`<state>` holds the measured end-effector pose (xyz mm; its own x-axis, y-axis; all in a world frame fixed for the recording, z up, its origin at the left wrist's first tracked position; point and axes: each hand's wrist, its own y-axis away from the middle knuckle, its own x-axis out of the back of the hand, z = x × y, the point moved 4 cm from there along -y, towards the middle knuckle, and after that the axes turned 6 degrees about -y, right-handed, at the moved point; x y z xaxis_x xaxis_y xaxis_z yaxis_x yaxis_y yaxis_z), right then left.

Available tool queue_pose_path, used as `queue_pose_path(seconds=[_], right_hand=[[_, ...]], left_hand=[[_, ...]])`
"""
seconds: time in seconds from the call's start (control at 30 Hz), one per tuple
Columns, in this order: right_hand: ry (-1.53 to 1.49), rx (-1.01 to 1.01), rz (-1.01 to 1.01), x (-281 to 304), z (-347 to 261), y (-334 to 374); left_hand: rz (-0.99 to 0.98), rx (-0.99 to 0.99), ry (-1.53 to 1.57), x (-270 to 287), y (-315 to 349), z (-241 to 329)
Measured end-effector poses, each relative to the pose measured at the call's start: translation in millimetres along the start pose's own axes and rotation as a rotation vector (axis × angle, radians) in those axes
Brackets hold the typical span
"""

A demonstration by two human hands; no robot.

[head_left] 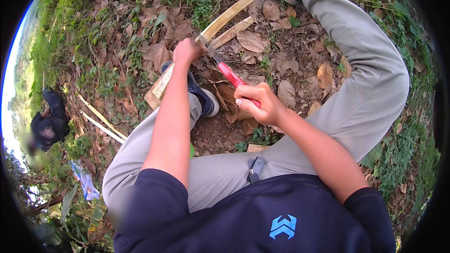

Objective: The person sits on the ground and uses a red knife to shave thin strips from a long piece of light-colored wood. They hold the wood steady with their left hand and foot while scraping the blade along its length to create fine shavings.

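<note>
A long, pale strip of split wood or bamboo slants from beside my far right shoe down toward my left foot. My left hand is closed around its middle. My right hand grips the red handle of a narrow-bladed hand tool; whether it is a knife or a saw I cannot tell. Its thin dark blade crosses the strip right beside my left hand. The strip's lower end shows past my left wrist, near my left shoe. A shorter pale strip lies on the leaves just beyond the blade.
My legs are spread around the work on leafy ground. Two thin pale strips lie left of my left knee. A plastic bag sits farther left, and a person in dark clothes is beyond it. A wood piece lies by my thigh.
</note>
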<state>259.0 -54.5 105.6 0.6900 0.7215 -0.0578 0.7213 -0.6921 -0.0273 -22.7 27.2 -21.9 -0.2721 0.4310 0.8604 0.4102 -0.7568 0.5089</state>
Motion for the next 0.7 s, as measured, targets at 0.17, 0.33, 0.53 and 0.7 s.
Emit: queue_pose_path(seconds=[0.17,0.33,0.53,0.7], right_hand=[[-0.001,-0.007,0.055,8.1,-3.6,-0.7],[-0.031,-0.086,0.094,22.3,-19.1,4.0],[-0.032,-0.073,0.082,24.4,-2.3,-50.2],[-0.05,0.019,0.15,10.2,0.6,-28.6]], left_hand=[[0.004,-0.043,-0.055,-4.2,-2.8,-6.7],[0.006,-0.069,-0.081,0.1,3.8,-0.9],[0.021,-0.021,-0.063,-0.6,2.0,-0.5],[0.015,-0.071,-0.08,-1.1,1.1,-2.8]])
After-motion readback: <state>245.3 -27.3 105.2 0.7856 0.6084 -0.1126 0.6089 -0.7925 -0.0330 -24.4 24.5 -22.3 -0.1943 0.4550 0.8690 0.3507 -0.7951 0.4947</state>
